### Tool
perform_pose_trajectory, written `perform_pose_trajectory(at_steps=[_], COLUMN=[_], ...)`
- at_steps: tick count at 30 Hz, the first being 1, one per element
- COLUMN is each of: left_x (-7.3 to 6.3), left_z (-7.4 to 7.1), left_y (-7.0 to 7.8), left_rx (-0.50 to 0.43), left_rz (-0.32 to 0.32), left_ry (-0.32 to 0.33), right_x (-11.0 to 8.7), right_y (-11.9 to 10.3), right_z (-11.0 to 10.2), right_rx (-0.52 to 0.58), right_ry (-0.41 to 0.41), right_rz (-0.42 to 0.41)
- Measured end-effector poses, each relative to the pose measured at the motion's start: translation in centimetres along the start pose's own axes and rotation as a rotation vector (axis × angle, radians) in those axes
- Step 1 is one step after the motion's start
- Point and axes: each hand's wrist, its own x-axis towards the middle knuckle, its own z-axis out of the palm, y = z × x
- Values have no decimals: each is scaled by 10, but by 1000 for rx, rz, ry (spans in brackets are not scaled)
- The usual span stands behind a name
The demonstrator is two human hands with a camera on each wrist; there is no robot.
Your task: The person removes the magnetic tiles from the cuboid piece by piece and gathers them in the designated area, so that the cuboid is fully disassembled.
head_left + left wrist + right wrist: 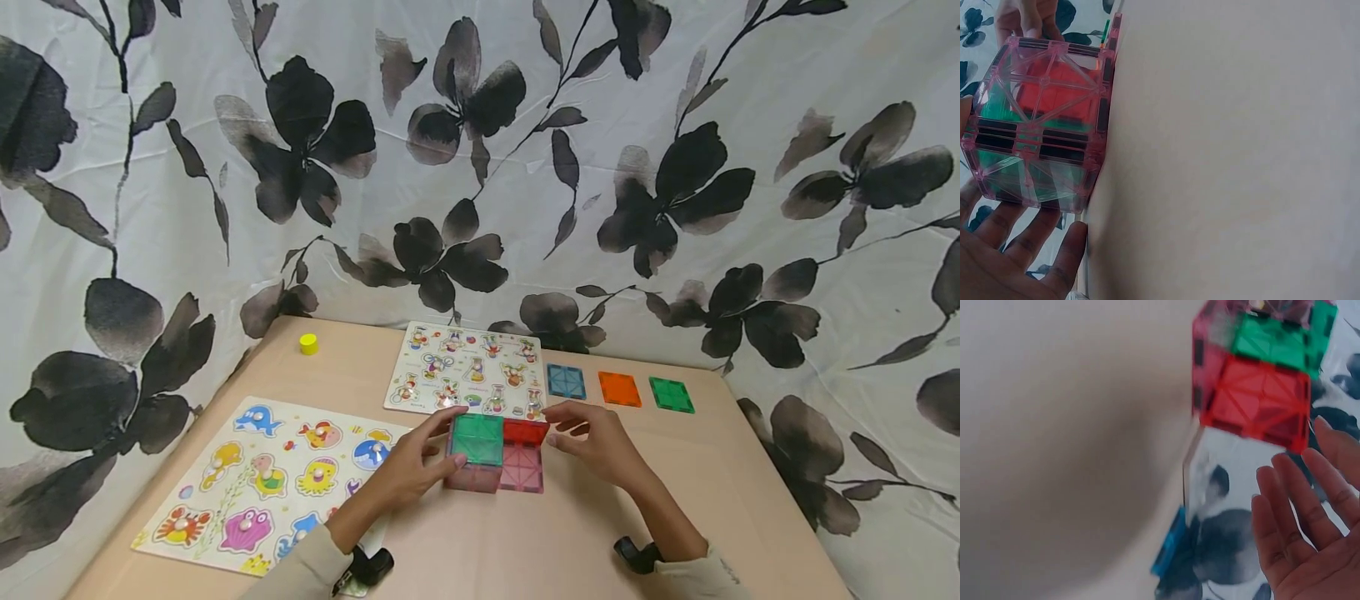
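Observation:
A small box of clear magnetic tiles, with a green tile (477, 439) on top and pink tiles (1044, 81) at its sides, stands on the table. My left hand (408, 462) holds it from the left, thumb by the front top edge and fingers along the left side. Joined at the box's right is a flat pink tile (521, 471). A red tile (1260, 403) rises at that pink tile's back edge, beside the box. Close to the red tile's right edge, my right hand (600, 442) has its fingers extended and grips nothing.
A sea-animal peg puzzle board (288, 479) lies at the left, and a second picture board (465, 371) behind the box. Blue (566, 381), orange (619, 389) and green (671, 395) tiles lie at the back right. A yellow cylinder (308, 344) sits at the back left. Floral cloth (525, 192) hangs behind.

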Motion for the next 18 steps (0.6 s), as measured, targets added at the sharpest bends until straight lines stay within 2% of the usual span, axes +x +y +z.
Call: perform_pose_trajectory(at_steps=[3, 7, 13, 18], left_x=[-1, -1, 0, 0], left_z=[-1, 0, -1, -1], left_y=[0, 1, 1, 1], left_rx=[-1, -9, -6, -3], left_rz=[8, 23, 13, 13], left_ry=[-5, -10, -9, -12], right_x=[5, 9, 16, 19], right_y=[-3, -2, 4, 10], right_z=[10, 15, 15, 14], right_rx=[10, 8, 48, 126], right_ry=[-12, 16, 25, 53], right_rz=[-16, -15, 22, 74])
